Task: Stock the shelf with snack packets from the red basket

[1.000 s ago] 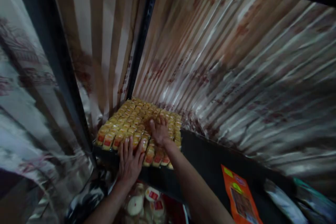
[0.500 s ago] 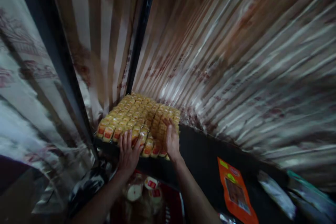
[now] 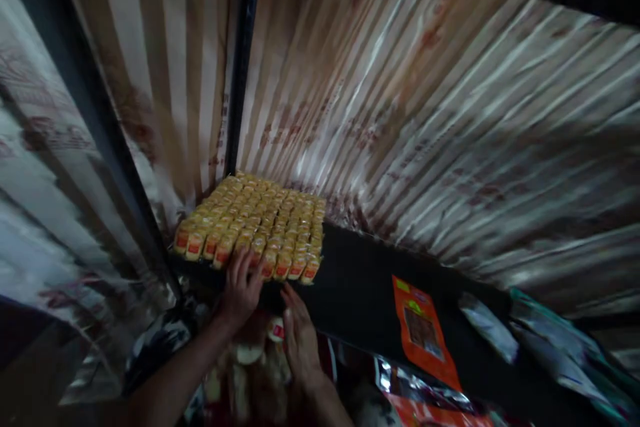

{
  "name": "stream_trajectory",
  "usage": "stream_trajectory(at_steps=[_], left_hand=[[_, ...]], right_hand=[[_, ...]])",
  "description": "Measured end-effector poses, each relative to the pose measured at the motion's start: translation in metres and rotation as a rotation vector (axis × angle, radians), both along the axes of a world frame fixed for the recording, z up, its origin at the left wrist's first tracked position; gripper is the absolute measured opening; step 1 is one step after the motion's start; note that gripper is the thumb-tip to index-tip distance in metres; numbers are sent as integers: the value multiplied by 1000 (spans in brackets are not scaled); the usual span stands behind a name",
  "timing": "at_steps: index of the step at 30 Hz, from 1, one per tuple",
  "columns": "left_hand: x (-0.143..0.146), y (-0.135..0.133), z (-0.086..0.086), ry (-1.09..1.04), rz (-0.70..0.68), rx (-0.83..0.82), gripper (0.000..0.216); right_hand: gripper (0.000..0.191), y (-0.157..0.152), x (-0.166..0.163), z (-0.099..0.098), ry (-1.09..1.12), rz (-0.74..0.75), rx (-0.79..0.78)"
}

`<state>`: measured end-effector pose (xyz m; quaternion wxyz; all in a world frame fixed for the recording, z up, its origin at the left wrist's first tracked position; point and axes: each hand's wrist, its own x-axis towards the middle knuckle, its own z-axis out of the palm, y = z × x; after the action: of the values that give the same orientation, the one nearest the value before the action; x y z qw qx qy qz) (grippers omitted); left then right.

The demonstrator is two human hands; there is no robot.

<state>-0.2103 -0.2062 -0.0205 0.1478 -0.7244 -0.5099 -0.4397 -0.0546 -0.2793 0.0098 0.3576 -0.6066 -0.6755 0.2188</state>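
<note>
Rows of small yellow packets [image 3: 270, 213] with orange-red labels stand packed together in the shelf's back left corner. My left hand [image 3: 245, 280] rests its spread fingers against the front row of these packets. Below the front edge of the block is my right hand [image 3: 299, 330], fingers stretched out and nothing seen in it. It is apart from the packets, over a dark container [image 3: 327, 357] that holds several pale packaged pieces with white and red labels.
On the black shelf [image 3: 357, 267] to the right lie an orange packet [image 3: 425, 330], a silvery packet [image 3: 489, 327] and green-edged bags [image 3: 565, 347]. Dark posts [image 3: 243, 60] and striped plastic-covered sheeting [image 3: 380, 113] enclose the corner. Shiny packets [image 3: 425, 390] lie below the shelf edge.
My right hand has come off the block's right side and dropped toward the container. The gap in the block has closed and its rows look even. The view has shifted slightly right.
</note>
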Motion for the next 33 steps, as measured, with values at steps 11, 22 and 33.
stream_trajectory(at_steps=[11, 22, 33], left_hand=[[36, -21, 7, 259, -258, -69, 52], [39, -9, -5, 286, -339, -165, 63], [43, -2, -8, 200, -290, -237, 70]], right_hand=[[57, 6, 17, -4, 139, -277, 118], [51, 11, 11, -3, 103, -273, 191], [47, 73, 19, 34, -169, -104, 286]])
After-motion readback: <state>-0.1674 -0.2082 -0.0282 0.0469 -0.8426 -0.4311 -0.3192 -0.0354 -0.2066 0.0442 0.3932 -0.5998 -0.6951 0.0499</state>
